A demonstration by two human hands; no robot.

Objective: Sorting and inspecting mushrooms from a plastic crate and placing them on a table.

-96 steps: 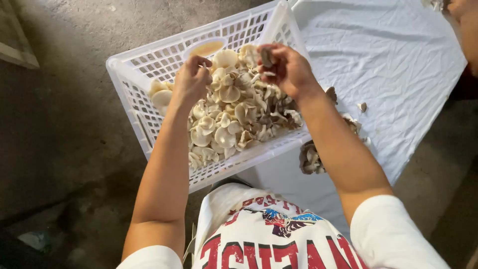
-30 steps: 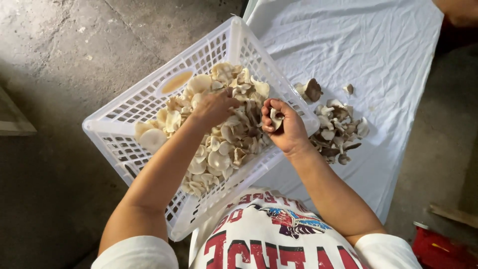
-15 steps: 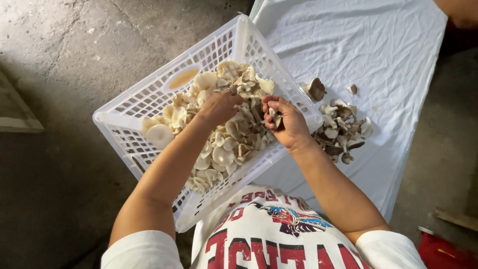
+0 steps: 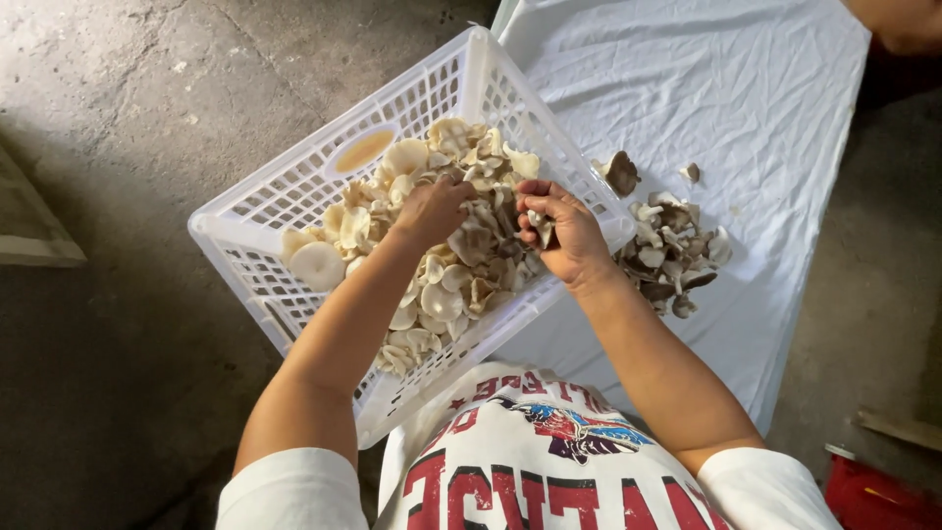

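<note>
Over the white basket (image 4: 294, 211), the right hand (image 4: 567, 236) is pinching a pale mushroom (image 4: 539, 228); the left hand (image 4: 432, 208), at nine o'clock from it, is digging into the heap, its grip hidden. Mushrooms look light, soft and brittle; stems seem safest for gripping.

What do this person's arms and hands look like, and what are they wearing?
Both arms are bare from the short white sleeves down. The left hand and right hand wear no gloves, and no rings or watch show. The white shirt carries red lettering and a coloured print.
</note>
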